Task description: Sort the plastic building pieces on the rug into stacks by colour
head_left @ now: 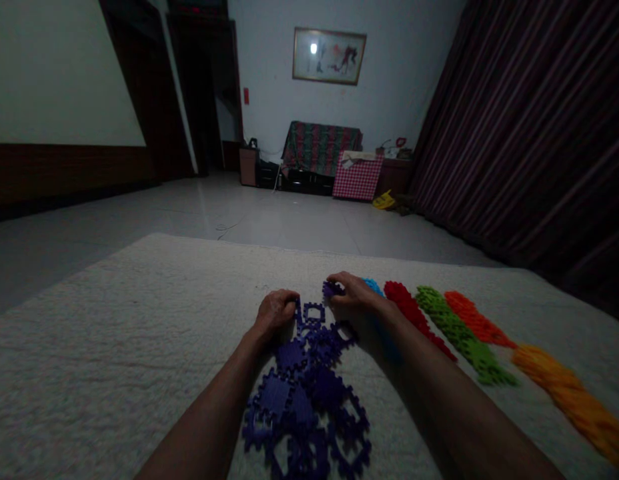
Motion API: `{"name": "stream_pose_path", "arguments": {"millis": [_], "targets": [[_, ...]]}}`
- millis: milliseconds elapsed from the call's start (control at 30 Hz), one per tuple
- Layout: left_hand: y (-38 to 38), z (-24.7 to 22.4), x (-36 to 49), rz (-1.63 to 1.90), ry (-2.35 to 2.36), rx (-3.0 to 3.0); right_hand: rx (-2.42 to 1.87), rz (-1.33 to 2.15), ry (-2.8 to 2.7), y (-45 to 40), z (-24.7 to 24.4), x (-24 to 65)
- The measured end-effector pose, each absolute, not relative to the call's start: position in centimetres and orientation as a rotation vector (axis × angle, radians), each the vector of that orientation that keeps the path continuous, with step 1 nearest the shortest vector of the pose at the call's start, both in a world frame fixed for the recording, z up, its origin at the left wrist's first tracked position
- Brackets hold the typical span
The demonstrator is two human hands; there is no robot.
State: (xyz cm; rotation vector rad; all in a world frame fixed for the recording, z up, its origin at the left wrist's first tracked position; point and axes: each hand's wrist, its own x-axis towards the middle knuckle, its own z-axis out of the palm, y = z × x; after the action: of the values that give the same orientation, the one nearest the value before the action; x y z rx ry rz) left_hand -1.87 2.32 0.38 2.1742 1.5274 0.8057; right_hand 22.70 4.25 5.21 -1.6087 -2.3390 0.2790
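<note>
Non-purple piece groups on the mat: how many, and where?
5, all right of the purple pieces. Left to right: blue, partly hidden by the right arm; red; green; orange-red; yellow-orange, nearest the camera. The arm may hide others.

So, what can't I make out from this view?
In the head view:
Left hand: its grip on the upright-edged purple piece, hidden by its own fingers.
Right hand: the full shape of its purple gear-edged piece, finger-covered.
Blue pieces: partly behind the right arm.
Purple pile: near end, bottom edge.
Framed picture: details too small.
</note>
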Motion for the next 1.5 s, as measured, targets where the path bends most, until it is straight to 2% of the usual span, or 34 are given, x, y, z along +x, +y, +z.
{"name": "stream_pose_path", "arguments": {"millis": [167,733,1500], "targets": [[2.4,0.2,-1.9,0.798,1.546,2.184,-1.654,0.297,-2.042,5.2,6.3,24.9],[2.3,0.6,-1.8,0.761,1.558,2.191,-1.88,0.077,-2.447,3.7,5.6,22.5],[2.1,0.8,-1.8,0.761,1.554,2.215,-1.941,0.167,-2.482,3.7,6.0,22.2]]}}
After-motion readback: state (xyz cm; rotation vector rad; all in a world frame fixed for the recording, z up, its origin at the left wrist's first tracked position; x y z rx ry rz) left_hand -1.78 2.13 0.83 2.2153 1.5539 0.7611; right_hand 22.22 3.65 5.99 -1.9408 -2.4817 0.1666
